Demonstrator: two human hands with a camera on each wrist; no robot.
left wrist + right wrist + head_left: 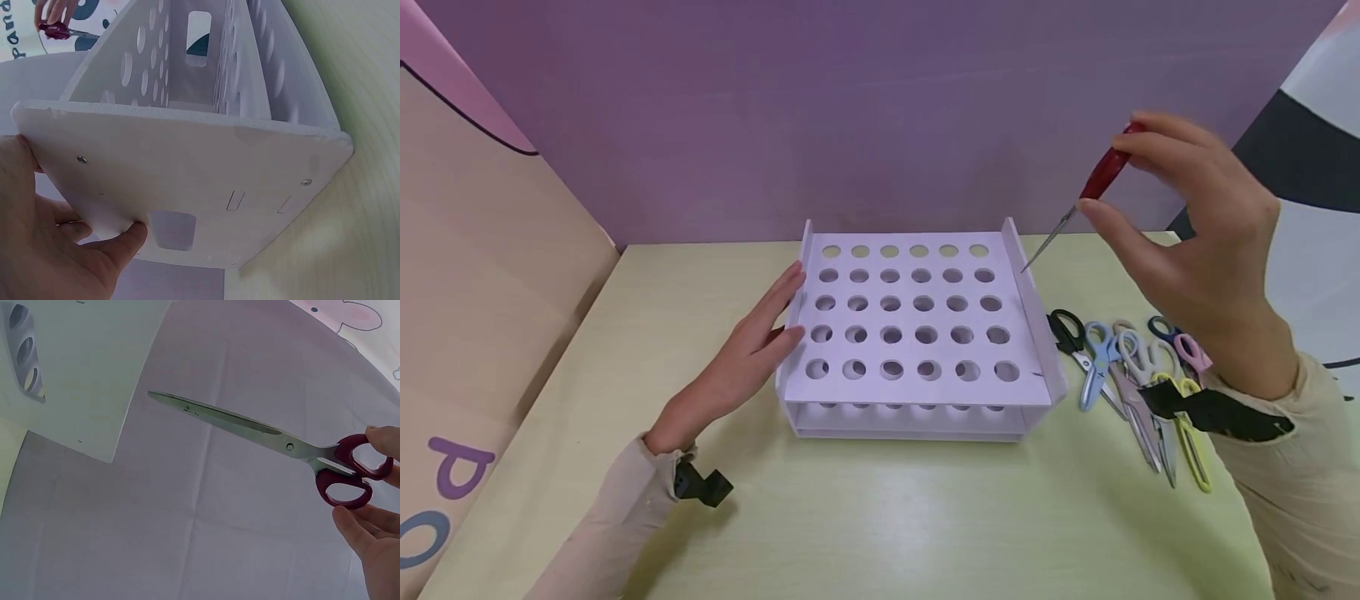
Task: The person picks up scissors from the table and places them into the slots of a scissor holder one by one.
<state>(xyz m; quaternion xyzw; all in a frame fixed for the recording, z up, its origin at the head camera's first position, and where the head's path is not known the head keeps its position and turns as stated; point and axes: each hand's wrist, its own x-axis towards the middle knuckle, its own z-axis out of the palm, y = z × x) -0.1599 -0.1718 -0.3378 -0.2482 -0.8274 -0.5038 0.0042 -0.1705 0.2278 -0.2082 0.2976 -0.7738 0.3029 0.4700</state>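
Note:
A white rack (906, 319) with rows of round holes stands on the table, its top tilted toward me. My left hand (741, 362) holds its left side panel (181, 169); in the left wrist view the thumb presses the outer face near a cut-out and the fingers reach past the edge. My right hand (1198, 225), raised at the right, pinches the dark red handles of a pair of scissors (250, 425) between thumb and fingers. Their blades are together and point down and left, tip by the rack's right side panel (1033, 308) in the head view. The rack's holes hold nothing visible.
Several scissors (1138, 367) with black, blue, white, pink and yellow handles lie heaped on the table (880, 517) right of the rack, under my right wrist. A purple wall (775, 108) rises behind the table; a printed panel (490, 292) borders the left.

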